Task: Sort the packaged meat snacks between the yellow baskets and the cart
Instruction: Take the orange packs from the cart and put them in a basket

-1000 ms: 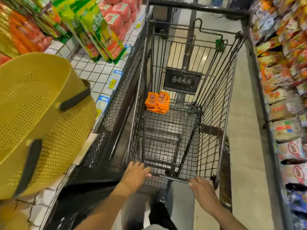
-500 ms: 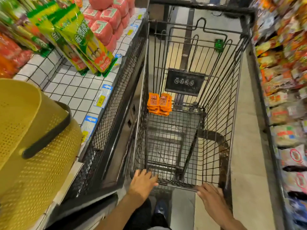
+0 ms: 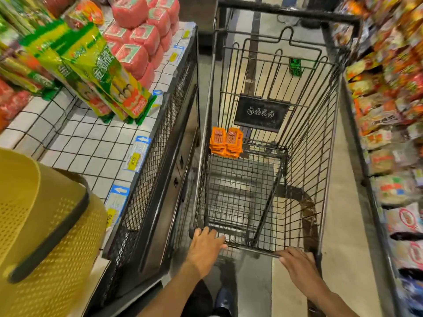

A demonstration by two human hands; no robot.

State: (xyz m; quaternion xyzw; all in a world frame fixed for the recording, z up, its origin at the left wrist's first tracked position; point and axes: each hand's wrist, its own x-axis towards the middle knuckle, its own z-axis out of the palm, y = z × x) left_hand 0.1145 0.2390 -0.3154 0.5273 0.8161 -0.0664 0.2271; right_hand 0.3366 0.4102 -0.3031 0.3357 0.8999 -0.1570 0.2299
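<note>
Here left hand (image 3: pixel 204 247), right hand (image 3: pixel 297 265) grip cart (image 3: pixel 258 251) rim.

Yellow basket (image 3: pixel 45 225) left of the cart (image 3: pixel 325 156) gets chopped off by the left + bottom edges, so only part of it shows. Snack packs (image 3: pixel 389 110) right of the cart are pure motion blur, can't read any labels tbh. Orange packs (image 3: pixel 226 141) inside the cart + the black sign (image 3: pixel 261 113) just behind them: print's way too small to make out.
</note>
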